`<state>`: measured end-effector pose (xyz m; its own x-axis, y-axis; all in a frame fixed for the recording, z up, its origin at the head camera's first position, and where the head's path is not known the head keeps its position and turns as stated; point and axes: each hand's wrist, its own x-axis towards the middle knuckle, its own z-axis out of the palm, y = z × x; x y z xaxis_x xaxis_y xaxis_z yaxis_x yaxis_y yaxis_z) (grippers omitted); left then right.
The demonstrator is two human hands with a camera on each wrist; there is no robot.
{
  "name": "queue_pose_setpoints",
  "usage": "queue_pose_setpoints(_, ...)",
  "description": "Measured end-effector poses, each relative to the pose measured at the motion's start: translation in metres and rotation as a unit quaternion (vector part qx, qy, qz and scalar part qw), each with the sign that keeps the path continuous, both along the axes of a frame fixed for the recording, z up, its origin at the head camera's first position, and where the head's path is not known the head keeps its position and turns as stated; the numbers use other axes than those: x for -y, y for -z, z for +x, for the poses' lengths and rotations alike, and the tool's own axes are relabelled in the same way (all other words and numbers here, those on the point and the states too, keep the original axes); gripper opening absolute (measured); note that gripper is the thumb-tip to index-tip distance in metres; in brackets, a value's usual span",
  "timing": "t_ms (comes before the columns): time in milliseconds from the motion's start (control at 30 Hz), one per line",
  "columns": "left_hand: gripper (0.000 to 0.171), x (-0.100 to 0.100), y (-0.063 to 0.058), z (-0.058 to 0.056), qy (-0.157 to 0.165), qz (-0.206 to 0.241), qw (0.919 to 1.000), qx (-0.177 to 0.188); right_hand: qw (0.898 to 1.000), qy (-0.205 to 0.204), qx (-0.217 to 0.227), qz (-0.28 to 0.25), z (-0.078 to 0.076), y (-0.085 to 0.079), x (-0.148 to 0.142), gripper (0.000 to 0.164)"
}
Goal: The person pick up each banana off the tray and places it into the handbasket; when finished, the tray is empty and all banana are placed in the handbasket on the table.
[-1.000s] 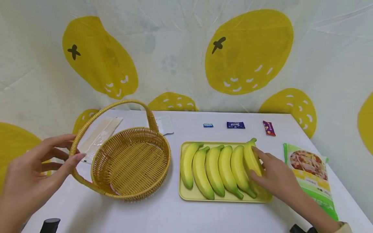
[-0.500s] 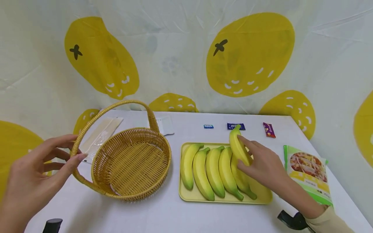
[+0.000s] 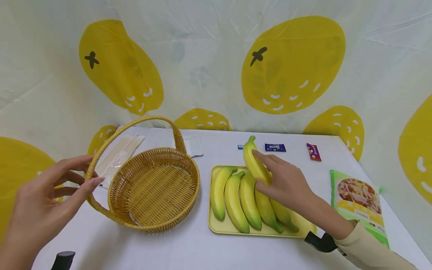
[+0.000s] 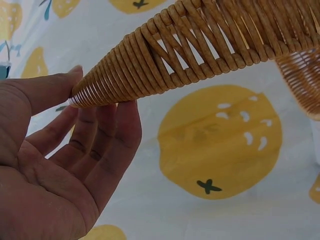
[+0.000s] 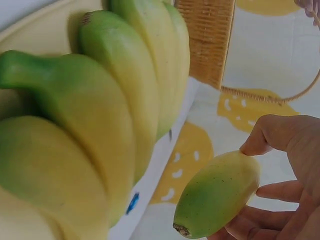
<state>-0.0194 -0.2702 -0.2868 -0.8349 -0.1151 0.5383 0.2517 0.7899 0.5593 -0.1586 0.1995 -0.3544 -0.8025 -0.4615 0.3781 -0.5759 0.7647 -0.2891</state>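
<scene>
My left hand (image 3: pixel 55 197) pinches the handle of a round wicker basket (image 3: pixel 158 195) between thumb and fingers. The left wrist view shows the woven handle (image 4: pixel 132 70) between thumb and fingertips. My right hand (image 3: pixel 287 180) grips a banana (image 3: pixel 254 163) by its side, raised over the others. In the right wrist view the same banana (image 5: pixel 215 195) points its green end at the camera, with the thumb on one side and fingers on the other. Several more bananas (image 3: pixel 233 202) lie side by side on a yellow tray (image 3: pixel 216 229), partly hidden by my right hand.
Along the table's back lie a small blue packet (image 3: pixel 240 147), a dark blue packet (image 3: pixel 275 147) and a purple-red packet (image 3: pixel 314 152). A green food bag (image 3: pixel 361 198) lies right of the tray. Behind the basket are a clear plastic package (image 3: pixel 118 157) and a white packet (image 3: pixel 195 145).
My right hand has lifted the rightmost banana off the tray and carried it left, above the remaining bananas. The left hand keeps its hold on the basket handle.
</scene>
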Motion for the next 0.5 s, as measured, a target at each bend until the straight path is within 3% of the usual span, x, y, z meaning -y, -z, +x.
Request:
queue_pose_setpoints(267, 0.058, 0.001, 0.0, -0.001, 0.004, 0.003, 1.0, 0.003, 0.998, -0.055, -0.001, 0.003, -0.007, -0.013, 0.03, 0.072)
queue_pose_setpoints(500, 0.057, 0.0, -0.004, -0.001, 0.005, -0.01, 0.9999, -0.001, 0.995, -0.095, 0.027, 0.014, -0.011, -0.024, 0.058, 0.076)
